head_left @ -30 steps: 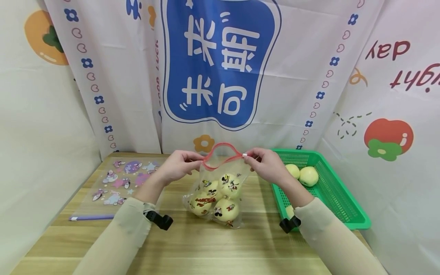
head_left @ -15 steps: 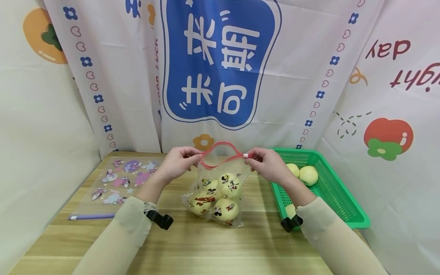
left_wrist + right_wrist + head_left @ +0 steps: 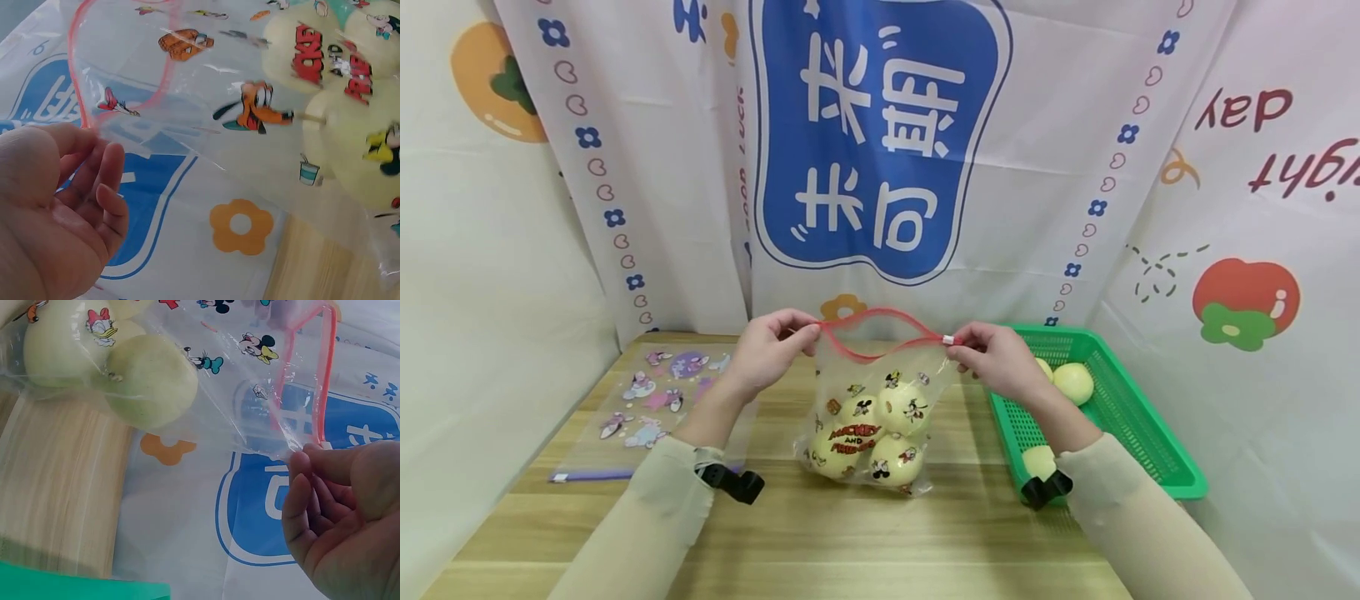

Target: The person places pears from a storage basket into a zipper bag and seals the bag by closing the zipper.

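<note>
A clear zip bag (image 3: 917, 371) with cartoon prints and a red zip rim stands on the table, its mouth parted. Several pale yellow-green apples (image 3: 898, 461) lie inside its lower part. My left hand (image 3: 772, 350) pinches the left end of the red rim between thumb and forefinger; the left wrist view shows the same left hand (image 3: 69, 206) at the corner. At the opposite end my right hand (image 3: 996, 357) pinches the rim beside the white slider (image 3: 950, 340). In the right wrist view the bag's film runs taut from the right hand (image 3: 344, 519) toward the apples.
A green basket (image 3: 1165, 442) stands at the right with a few apples (image 3: 1073, 383) in it, partly behind the right forearm. On the left lies a flat clear bag (image 3: 598, 442) with a purple zip (image 3: 598, 476). Printed cloth (image 3: 1037, 167) hangs behind the wooden table (image 3: 880, 550).
My left hand has moved left and my right hand slightly right, stretching the bag's mouth wider and flatter. The film has straightened, so the printed lettering shows more plainly.
</note>
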`<state>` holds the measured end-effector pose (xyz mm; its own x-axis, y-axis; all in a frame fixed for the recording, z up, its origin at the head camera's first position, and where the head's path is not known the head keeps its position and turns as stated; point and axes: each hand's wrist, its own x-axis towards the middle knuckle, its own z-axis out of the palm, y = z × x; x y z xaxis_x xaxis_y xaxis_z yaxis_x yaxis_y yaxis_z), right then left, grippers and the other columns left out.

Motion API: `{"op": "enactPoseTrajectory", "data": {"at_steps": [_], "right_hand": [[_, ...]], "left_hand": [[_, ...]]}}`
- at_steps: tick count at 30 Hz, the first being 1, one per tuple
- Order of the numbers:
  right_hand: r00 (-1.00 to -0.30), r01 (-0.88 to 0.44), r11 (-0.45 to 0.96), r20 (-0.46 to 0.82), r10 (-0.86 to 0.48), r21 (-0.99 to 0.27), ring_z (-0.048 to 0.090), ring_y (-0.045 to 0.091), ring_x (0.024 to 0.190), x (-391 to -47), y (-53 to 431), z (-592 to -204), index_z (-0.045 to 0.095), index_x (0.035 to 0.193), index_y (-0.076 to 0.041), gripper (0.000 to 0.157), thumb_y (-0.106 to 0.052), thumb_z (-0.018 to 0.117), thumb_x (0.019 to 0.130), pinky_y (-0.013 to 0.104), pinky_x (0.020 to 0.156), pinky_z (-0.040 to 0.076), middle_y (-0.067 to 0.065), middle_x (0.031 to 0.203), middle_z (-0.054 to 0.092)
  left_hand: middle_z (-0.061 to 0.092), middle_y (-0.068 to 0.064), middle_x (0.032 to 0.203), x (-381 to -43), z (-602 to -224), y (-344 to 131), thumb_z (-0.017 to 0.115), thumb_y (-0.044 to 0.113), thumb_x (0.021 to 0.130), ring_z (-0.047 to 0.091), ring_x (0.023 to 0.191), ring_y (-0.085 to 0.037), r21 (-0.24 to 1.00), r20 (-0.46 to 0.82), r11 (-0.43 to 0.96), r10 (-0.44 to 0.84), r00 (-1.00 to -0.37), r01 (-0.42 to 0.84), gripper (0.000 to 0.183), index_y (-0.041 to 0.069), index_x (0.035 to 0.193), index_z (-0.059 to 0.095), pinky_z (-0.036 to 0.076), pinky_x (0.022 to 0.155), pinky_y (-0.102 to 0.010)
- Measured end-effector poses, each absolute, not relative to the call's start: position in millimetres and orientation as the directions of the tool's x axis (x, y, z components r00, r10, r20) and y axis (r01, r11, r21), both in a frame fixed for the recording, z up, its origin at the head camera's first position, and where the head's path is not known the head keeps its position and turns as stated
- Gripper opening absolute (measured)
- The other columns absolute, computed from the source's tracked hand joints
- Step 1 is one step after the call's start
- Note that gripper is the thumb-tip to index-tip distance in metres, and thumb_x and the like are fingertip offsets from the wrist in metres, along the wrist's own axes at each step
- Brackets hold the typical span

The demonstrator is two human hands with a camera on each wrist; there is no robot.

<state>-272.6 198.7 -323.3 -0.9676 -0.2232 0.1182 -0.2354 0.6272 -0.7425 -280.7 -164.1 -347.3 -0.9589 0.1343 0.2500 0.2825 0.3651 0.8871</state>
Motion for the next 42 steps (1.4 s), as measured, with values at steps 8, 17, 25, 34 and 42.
{"op": "enactPoseTrajectory", "data": {"at_steps": [8, 17, 25, 34, 42], "right_hand": [[-0.963, -0.265, 0.594, 0.173, -0.207, -0.760, 0.068, 0.022, 0.087, -269.5, 209.8, -311.5, 0.077, 0.116, -0.011, 0.016, -0.025, 0.072, 0.109, 0.030, 0.072, 0.057, 0.013, 0.104, 0.076], [-0.959, -0.280, 0.573, 0.199, -0.201, -0.770, 0.064, 0.023, 0.083, -269.2, 221.5, -310.5, 0.076, 0.114, -0.006, 0.013, -0.017, 0.071, 0.109, 0.025, 0.069, 0.057, 0.018, 0.101, 0.074], [-0.953, -0.301, 0.598, 0.206, -0.224, -0.743, 0.067, 0.020, 0.081, -269.1, 220.6, -311.7, 0.079, 0.111, -0.006, 0.013, -0.017, 0.073, 0.107, 0.029, 0.067, 0.057, 0.014, 0.100, 0.077], [-0.957, -0.270, 0.564, 0.154, -0.245, -0.780, 0.069, 0.019, 0.084, -273.3, 219.1, -323.3, 0.079, 0.115, -0.006, 0.018, -0.022, 0.074, 0.107, 0.028, 0.071, 0.058, 0.012, 0.103, 0.079], [-0.964, -0.239, 0.557, 0.125, -0.235, -0.795, 0.069, 0.020, 0.087, -274.4, 215.1, -325.1, 0.079, 0.117, -0.007, 0.021, -0.026, 0.074, 0.107, 0.029, 0.072, 0.057, 0.007, 0.102, 0.077]], "left_hand": [[0.068, -0.008, 0.108, -266.2, -332.8, -181.8, 0.065, 0.029, 0.113, 0.068, 0.094, -0.021, 0.892, 0.303, 0.322, 0.095, -0.948, 0.317, 0.030, 0.002, 0.126, 0.072, 0.058, 0.078, -0.022], [0.062, -0.008, 0.104, -262.3, -337.1, -191.9, 0.060, 0.023, 0.115, 0.060, 0.087, -0.017, 0.886, 0.319, 0.331, 0.072, -0.945, 0.325, 0.028, -0.003, 0.124, 0.067, 0.054, 0.073, -0.021], [0.059, -0.009, 0.100, -263.9, -347.8, -193.1, 0.059, 0.018, 0.115, 0.052, 0.083, -0.013, 0.877, 0.323, 0.361, 0.042, -0.946, 0.316, 0.026, -0.006, 0.120, 0.066, 0.047, 0.067, -0.021], [0.062, -0.005, 0.102, -266.4, -358.5, -203.7, 0.058, 0.016, 0.115, 0.062, 0.085, -0.017, 0.876, 0.276, 0.385, 0.096, -0.956, 0.291, 0.024, -0.006, 0.124, 0.065, 0.055, 0.072, -0.023], [0.066, -0.010, 0.110, -269.1, -361.4, -208.2, 0.060, 0.025, 0.115, 0.065, 0.088, -0.013, 0.875, 0.238, 0.414, 0.087, -0.967, 0.252, 0.031, -0.001, 0.131, 0.066, 0.053, 0.072, -0.026]]}}
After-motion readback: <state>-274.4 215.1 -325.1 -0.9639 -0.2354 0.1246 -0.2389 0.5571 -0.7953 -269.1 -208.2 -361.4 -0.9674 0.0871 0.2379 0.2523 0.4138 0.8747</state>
